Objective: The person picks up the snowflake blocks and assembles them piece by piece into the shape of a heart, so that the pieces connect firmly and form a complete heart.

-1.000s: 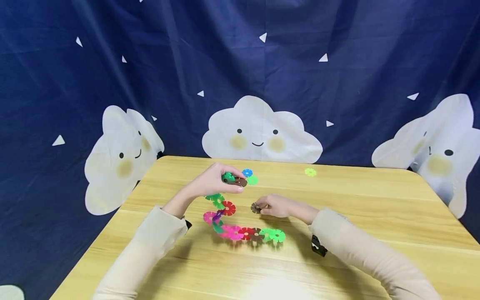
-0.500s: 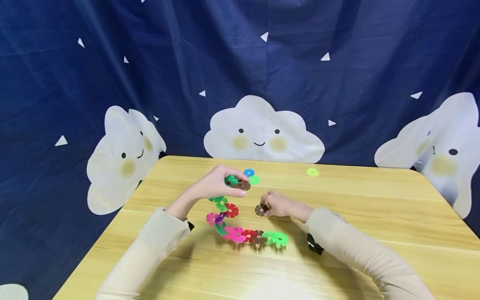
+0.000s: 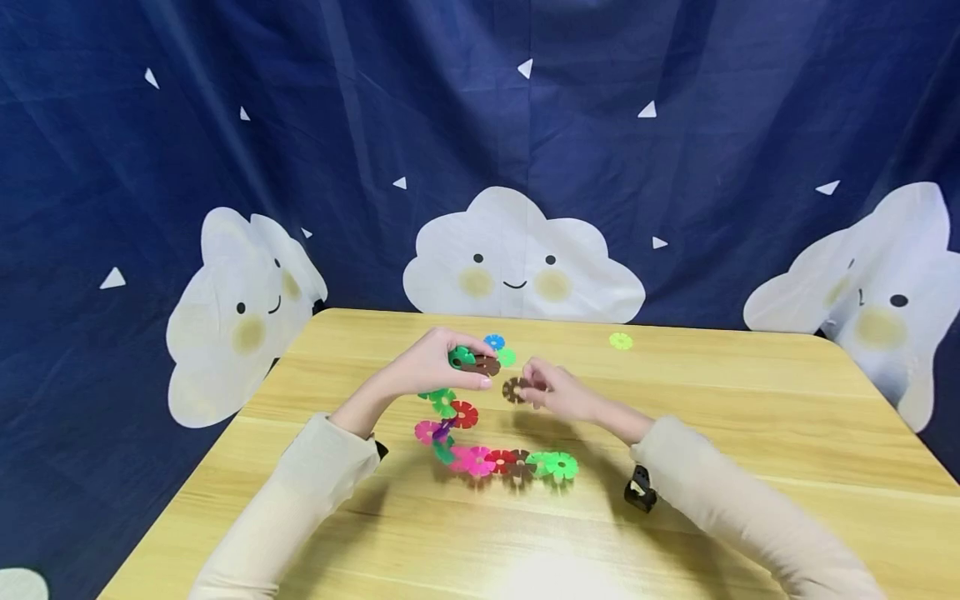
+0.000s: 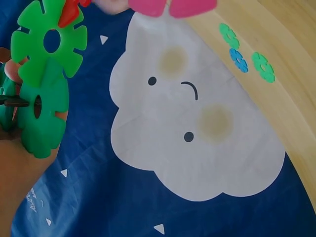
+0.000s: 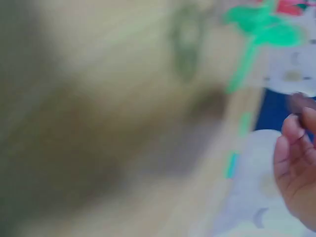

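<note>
My left hand [image 3: 429,367] grips one end of a chain of interlocking plastic flower discs, with a brown disc [image 3: 487,366] and a dark green disc [image 3: 459,357] between thumb and fingers. From there the chain curves down through a red disc [image 3: 464,414], a pink disc [image 3: 480,461] and others to a bright green disc [image 3: 561,466]. In the left wrist view, green discs [image 4: 57,133] stand beside that hand. A single brown disc [image 3: 514,390] is pinched by my right hand [image 3: 562,395], a little right of the left fingertips. The right wrist view is blurred.
Loose on the wooden table [image 3: 720,400] toward the back lie a blue disc [image 3: 494,342], a light green disc [image 3: 507,357] and, farther right, a yellow disc [image 3: 620,341]. A dark blue curtain [image 3: 697,100] with cloud prints hangs behind the table.
My right hand has risen from lower over the table with the brown disc, which now sits higher in the head view. My left hand and the chain have stayed nearly where they were.
</note>
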### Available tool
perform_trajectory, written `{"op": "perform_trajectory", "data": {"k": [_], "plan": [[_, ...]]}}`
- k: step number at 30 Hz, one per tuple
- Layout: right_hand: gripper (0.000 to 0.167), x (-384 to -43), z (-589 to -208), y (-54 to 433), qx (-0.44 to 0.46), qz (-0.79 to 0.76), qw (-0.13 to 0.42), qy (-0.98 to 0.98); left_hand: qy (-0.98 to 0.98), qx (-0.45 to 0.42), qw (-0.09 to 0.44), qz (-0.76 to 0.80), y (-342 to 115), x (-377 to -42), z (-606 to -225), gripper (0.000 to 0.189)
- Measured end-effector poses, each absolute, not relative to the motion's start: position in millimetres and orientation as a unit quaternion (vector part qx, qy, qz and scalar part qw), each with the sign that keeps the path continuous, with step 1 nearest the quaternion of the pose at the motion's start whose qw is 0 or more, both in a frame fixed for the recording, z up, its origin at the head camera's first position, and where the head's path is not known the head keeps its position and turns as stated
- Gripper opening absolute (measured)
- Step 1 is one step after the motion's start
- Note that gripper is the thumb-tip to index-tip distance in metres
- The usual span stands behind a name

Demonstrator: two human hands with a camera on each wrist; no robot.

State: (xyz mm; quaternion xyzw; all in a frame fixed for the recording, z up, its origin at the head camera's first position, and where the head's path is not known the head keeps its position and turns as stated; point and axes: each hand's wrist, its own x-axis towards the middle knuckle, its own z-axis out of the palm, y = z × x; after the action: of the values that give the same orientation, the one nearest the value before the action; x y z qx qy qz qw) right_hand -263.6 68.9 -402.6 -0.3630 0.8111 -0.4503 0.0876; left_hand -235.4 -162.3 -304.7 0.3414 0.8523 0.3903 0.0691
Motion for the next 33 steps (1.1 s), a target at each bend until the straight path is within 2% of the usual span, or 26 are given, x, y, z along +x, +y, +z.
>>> {"op": "perform_trajectory", "data": {"k": [3, 10, 19, 26, 33], "plan": [[0.009, -250.8, -378.7, 73.1, -0.356, -0.519, 0.050, 0.775, 0.853, 0.333, 0.068, 0.397, -161.3, -236.2, -304.6, 0.030], [0.031, -224.9, -345.7, 84.0, -0.410, -0.538, -0.073, 0.733, 0.850, 0.324, 0.058, 0.412, -155.2, -235.3, -303.4, 0.032], [0.032, -213.3, -341.7, 82.6, -0.461, -0.498, -0.173, 0.714, 0.840, 0.360, 0.025, 0.404, -139.7, -229.4, -304.0, 0.029], [0.027, -212.0, -345.8, 78.5, -0.489, -0.494, -0.262, 0.669, 0.841, 0.354, 0.017, 0.409, -126.2, -224.5, -302.4, 0.029], [0.036, -210.2, -342.0, 76.4, -0.488, -0.497, -0.291, 0.656, 0.840, 0.373, 0.005, 0.394, -119.5, -224.2, -299.4, 0.027]]}}
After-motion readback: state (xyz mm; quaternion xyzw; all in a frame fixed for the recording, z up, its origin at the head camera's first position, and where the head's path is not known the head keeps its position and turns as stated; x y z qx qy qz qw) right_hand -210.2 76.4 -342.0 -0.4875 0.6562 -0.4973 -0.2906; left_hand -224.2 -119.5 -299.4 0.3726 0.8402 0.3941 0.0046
